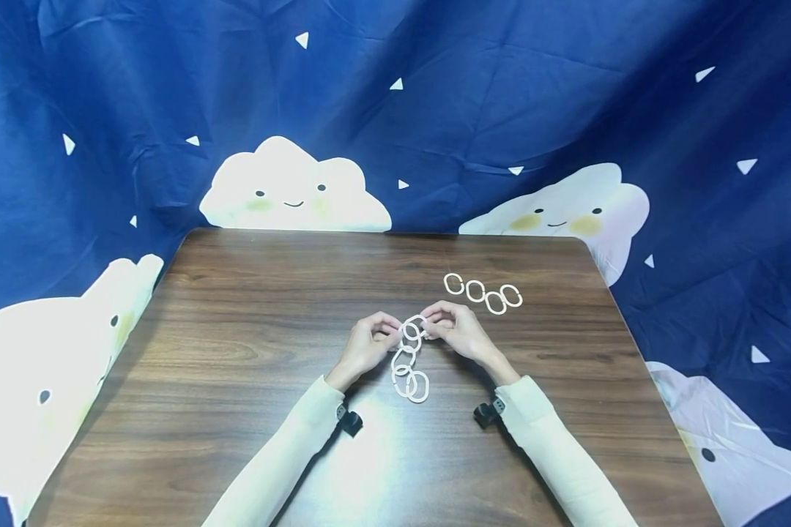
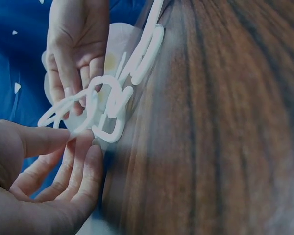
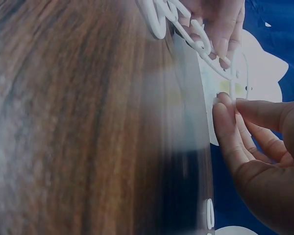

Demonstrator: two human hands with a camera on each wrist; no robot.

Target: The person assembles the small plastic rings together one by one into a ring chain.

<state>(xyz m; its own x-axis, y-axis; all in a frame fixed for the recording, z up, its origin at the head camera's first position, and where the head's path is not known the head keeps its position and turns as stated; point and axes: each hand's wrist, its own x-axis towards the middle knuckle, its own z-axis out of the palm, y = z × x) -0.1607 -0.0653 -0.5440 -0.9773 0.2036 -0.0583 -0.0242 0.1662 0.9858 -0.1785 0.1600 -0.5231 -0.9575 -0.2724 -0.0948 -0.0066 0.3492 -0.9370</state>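
A short chain of white plastic links [image 1: 402, 370] runs between the two hands in the head view, its lower end lying toward the person on the table. My left hand [image 1: 367, 344] pinches a link near the chain's upper end between thumb and fingers. From the other side, my right hand [image 1: 460, 331] pinches the uppermost link [image 3: 232, 85] by thumb and fingertips, as the right wrist view shows. In the left wrist view several interlocked links [image 2: 118, 128] hang beside the left fingertips. Whether the uppermost link is fully hooked into its neighbour I cannot tell.
Several loose white links [image 1: 485, 296] lie in a row on the table beyond the right hand. The brown wood-grain table [image 1: 270, 307] extends around both arms. A blue curtain [image 1: 435, 132] with cloud prints hangs behind it.
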